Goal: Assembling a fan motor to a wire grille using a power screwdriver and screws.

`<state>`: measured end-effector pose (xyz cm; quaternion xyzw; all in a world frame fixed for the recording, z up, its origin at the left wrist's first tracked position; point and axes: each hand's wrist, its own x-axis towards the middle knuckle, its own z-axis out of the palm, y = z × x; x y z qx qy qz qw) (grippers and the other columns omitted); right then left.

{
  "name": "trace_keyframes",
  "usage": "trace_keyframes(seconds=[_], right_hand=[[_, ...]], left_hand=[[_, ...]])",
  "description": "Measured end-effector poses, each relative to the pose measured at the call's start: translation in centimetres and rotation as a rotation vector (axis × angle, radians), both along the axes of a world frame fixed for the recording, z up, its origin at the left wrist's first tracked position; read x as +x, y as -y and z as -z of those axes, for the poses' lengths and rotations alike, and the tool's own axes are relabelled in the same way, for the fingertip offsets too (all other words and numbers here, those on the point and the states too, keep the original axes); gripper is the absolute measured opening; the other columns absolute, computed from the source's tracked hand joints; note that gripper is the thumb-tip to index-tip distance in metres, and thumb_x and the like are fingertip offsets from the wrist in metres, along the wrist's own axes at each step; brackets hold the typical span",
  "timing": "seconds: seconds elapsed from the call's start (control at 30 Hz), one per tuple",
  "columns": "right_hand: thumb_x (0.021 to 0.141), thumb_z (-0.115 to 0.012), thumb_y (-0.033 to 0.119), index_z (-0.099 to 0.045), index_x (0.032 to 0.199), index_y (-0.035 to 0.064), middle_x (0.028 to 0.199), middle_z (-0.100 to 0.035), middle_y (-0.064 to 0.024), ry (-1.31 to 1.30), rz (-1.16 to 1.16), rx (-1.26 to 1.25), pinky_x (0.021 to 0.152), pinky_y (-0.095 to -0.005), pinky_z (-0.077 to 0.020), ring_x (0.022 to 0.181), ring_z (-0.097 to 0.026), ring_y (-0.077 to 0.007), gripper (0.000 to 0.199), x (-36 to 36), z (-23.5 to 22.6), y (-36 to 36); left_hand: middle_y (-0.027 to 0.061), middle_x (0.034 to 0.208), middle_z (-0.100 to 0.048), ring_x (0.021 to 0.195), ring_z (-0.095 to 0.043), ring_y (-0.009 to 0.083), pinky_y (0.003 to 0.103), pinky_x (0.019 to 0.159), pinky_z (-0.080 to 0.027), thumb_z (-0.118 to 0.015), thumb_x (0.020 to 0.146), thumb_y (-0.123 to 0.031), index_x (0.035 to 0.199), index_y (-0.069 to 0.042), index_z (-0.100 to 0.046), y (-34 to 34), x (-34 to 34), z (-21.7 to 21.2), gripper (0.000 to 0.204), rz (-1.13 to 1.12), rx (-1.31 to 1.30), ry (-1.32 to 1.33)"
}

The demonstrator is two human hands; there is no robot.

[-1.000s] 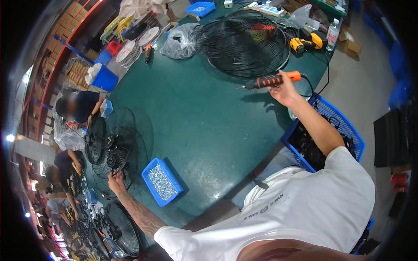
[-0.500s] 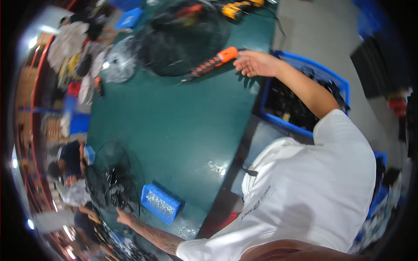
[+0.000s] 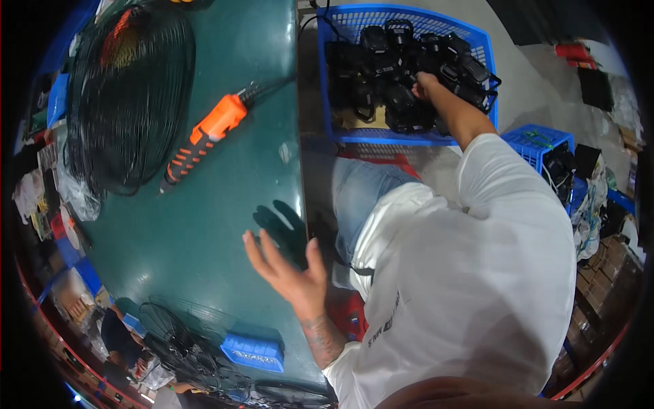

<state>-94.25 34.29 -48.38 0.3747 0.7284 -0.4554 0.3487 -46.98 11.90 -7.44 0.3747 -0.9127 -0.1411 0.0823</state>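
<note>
My right hand (image 3: 425, 86) reaches into a blue plastic crate (image 3: 409, 9), its fingers curled around one of the black parts (image 3: 385, 65). Several of these parts fill the crate, some with loop-shaped handles; the gripped one is mostly hidden. My left hand (image 3: 289, 273) hovers over the green table's edge, fingers spread, holding nothing. Beyond it, an orange and black electric screwdriver (image 3: 211, 129) points its tip toward a stack of black wire fan guards (image 3: 133, 116). A spring and a dark cord show at the screwdriver's rear end.
A small blue bin of screws (image 3: 252, 353) stands on the green table (image 3: 225, 225), beside another black wire fan guard (image 3: 174, 337). Another blue crate (image 3: 541, 140) sits on the floor behind my right arm. People work beyond the table's far end.
My view has turned toward the crate. My right hand has gone from beside the screwdriver into the crate and closed. My left hand has drawn back from the fan guard near the screw bin.
</note>
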Motion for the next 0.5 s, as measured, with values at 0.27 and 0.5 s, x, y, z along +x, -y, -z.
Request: trace_keyframes(seconds=[0.27,0.5], right_hand=[[0.086,-0.065,0.046,-0.054,0.146,0.0101,0.142,-0.057,-0.0181,-0.472,-1.154,0.610,0.114,-0.0512,-0.0420,0.139,-0.049,-0.0368,0.070,-3.1,1.9,12.4],[0.090,-0.062,0.046,-0.042,0.155,0.0104,0.153,-0.052,-0.0153,-0.143,-1.403,0.658,0.118,-0.0548,-0.0341,0.142,-0.049,-0.0332,0.077,-3.9,2.0,16.7]], left_hand=[[0.0333,0.157,-0.032,0.145,-0.034,0.0501,0.063,0.113,-0.033,-0.068,0.094,-0.022,0.151,0.008,-0.036,1.1,-6.7,3.5,0.071,0.105,-0.159,0.337],[0.0339,0.157,-0.031,0.148,-0.030,0.0502,0.065,0.116,-0.023,-0.070,0.085,-0.015,0.150,0.007,-0.037,1.6,-5.6,3.7,0.076,0.038,-0.038,0.323]])
